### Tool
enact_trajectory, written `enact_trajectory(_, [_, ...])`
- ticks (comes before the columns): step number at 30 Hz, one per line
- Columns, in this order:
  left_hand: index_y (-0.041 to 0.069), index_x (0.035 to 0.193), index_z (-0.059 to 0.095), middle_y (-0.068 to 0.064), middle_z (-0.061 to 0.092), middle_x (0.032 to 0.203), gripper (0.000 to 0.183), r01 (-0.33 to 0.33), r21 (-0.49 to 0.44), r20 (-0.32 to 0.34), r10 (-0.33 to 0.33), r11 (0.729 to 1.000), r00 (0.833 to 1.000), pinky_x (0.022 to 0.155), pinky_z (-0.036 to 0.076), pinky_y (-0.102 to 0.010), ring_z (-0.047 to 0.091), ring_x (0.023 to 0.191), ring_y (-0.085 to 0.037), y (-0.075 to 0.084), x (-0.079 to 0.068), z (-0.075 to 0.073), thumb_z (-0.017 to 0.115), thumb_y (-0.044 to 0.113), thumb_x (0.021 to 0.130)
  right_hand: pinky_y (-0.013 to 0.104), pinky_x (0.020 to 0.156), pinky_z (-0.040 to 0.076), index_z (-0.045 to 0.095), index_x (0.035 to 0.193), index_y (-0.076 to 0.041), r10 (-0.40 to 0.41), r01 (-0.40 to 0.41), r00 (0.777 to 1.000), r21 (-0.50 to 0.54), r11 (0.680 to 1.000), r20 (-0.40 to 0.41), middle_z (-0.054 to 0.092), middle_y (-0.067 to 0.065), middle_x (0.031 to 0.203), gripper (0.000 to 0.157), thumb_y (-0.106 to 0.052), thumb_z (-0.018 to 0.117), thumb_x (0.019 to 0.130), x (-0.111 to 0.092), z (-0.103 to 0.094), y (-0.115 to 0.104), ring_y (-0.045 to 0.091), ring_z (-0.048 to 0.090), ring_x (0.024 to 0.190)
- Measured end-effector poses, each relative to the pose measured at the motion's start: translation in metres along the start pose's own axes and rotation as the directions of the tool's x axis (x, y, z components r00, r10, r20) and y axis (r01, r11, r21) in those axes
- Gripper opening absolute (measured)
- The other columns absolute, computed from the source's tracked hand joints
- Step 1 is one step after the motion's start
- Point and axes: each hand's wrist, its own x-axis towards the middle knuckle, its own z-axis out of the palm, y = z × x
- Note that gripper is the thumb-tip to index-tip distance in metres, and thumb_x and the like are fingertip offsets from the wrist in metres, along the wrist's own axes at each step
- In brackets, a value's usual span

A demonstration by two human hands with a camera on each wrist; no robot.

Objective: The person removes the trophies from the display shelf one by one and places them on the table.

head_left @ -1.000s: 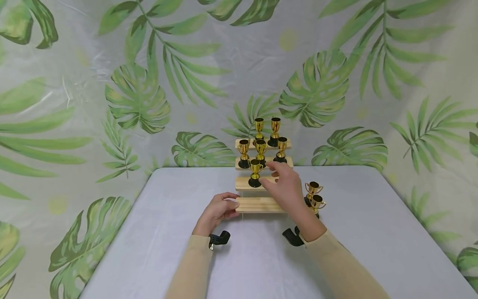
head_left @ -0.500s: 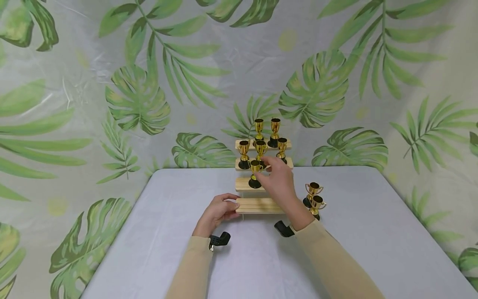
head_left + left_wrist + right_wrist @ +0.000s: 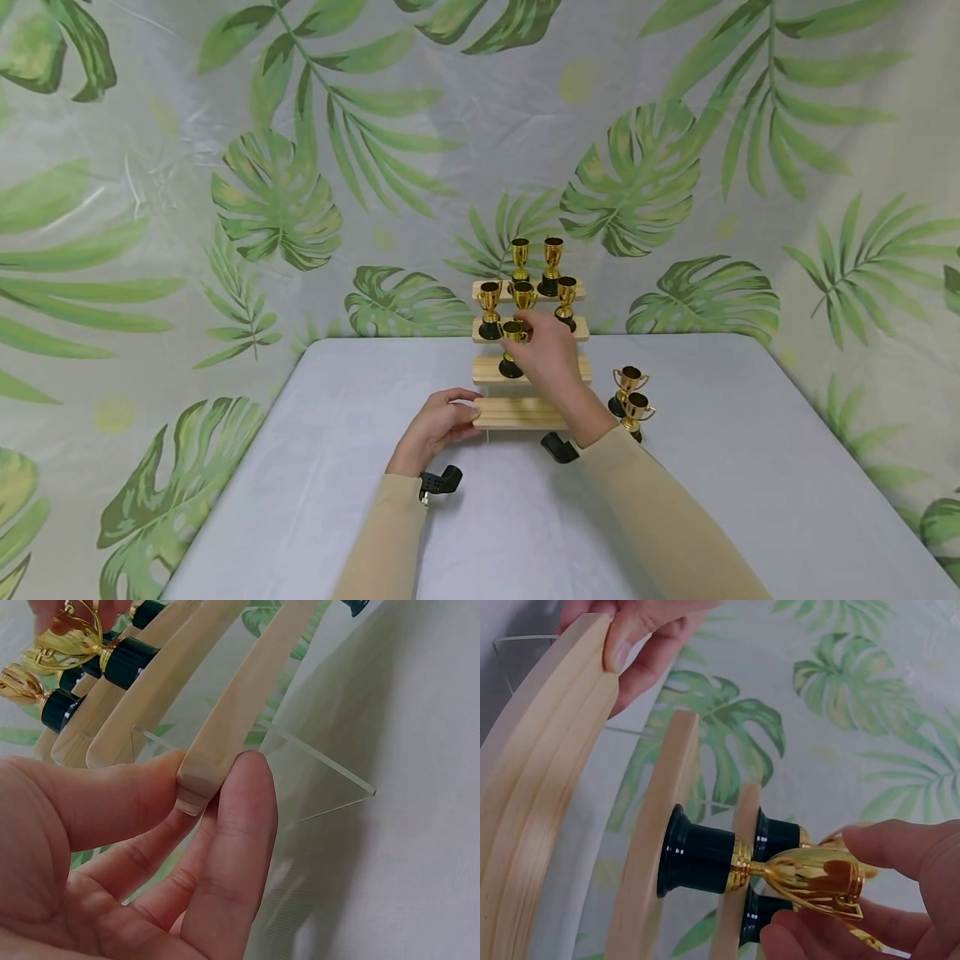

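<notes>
My left hand (image 3: pixel 437 425) pinches the left end of the lowest step of a wooden tiered display stand (image 3: pixel 525 412), thumb above and fingers below, as the left wrist view shows. On the third step down stands a small gold trophy cup (image 3: pixel 810 877) with a black base, upright. My right hand (image 3: pixel 551 354) has its thumb and fingers curled round this cup's upper part; the base (image 3: pixel 701 851) rests against the step. Three trophies, one of them a gold cup (image 3: pixel 490 296) at the left, stand on the step behind. Two more, including a trophy (image 3: pixel 552 254), stand on the top step.
Two gold trophies (image 3: pixel 637 408) stand on the white-covered table (image 3: pixel 337 392) to the right of the stand. Clear supports (image 3: pixel 322 755) hold up the steps. A leaf-patterned cloth (image 3: pixel 405 150) hangs behind. Each wrist wears a black camera mount (image 3: pixel 442 479).
My right hand has moved left to the trophy on the third step, and its thumb and fingers have closed in round the cup. The left hand has stayed on the lowest step.
</notes>
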Motion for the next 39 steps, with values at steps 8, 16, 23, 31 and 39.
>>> enact_trajectory(8, [-0.005, 0.126, 0.061, -0.018, 0.067, 0.102, 0.037, -0.005, 0.001, -0.010, 0.005, 1.000, 1.000, 0.071, 0.062, -0.035, 0.070, 0.078, -0.021, -0.001, 0.002, 0.004, 0.067, -0.003, 0.089, 0.044, 0.080, 0.056, 0.071, 0.121, -0.010, 0.006, -0.006, 1.000, -0.038, 0.999, 0.006, 0.071, 0.007, 0.108, 0.040, -0.026, 0.081, 0.086, 0.001, 0.002, -0.001, 0.026, 0.065, 0.096])
enact_trajectory(16, [-0.005, 0.127, 0.060, -0.019, 0.067, 0.103, 0.038, 0.004, 0.007, 0.000, -0.004, 1.000, 1.000, 0.072, 0.062, -0.037, 0.070, 0.079, -0.023, 0.000, -0.002, 0.003, 0.067, -0.001, 0.090, 0.040, 0.074, 0.056, 0.070, 0.120, -0.011, -0.023, 0.023, 0.999, -0.008, 1.000, 0.023, 0.071, 0.005, 0.103, 0.038, -0.024, 0.081, 0.086, -0.003, -0.002, 0.002, 0.023, 0.065, 0.088])
enact_trajectory(23, [-0.005, 0.130, 0.058, -0.020, 0.064, 0.107, 0.040, -0.003, -0.026, 0.024, 0.004, 1.000, 1.000, 0.075, 0.062, -0.037, 0.069, 0.081, -0.023, -0.005, -0.001, -0.003, 0.068, 0.002, 0.091, 0.036, 0.065, 0.053, 0.071, 0.119, -0.015, -0.027, 0.028, 0.999, -0.022, 0.999, 0.038, 0.070, 0.001, 0.100, 0.034, -0.026, 0.079, 0.088, -0.008, -0.008, 0.000, 0.017, 0.062, 0.075])
enact_trajectory(31, [-0.005, 0.130, 0.057, -0.021, 0.064, 0.111, 0.040, 0.013, -0.054, 0.035, -0.011, 0.998, 0.999, 0.074, 0.062, -0.036, 0.070, 0.085, -0.024, -0.004, 0.000, -0.003, 0.068, 0.001, 0.092, 0.035, 0.065, 0.055, 0.072, 0.120, -0.011, -0.057, 0.057, 0.997, -0.013, 0.998, 0.050, 0.069, 0.001, 0.102, 0.036, -0.022, 0.081, 0.087, -0.018, -0.024, -0.005, 0.016, 0.063, 0.079])
enact_trajectory(39, [-0.004, 0.129, 0.059, -0.022, 0.065, 0.112, 0.040, 0.009, -0.051, 0.030, -0.008, 0.999, 1.000, 0.074, 0.062, -0.037, 0.070, 0.086, -0.026, 0.000, -0.003, -0.004, 0.068, 0.001, 0.090, 0.033, 0.061, 0.054, 0.071, 0.118, -0.011, -0.125, 0.130, 0.990, -0.083, 0.988, 0.059, 0.068, 0.002, 0.099, 0.035, -0.019, 0.082, 0.085, -0.028, -0.039, -0.004, 0.015, 0.063, 0.077])
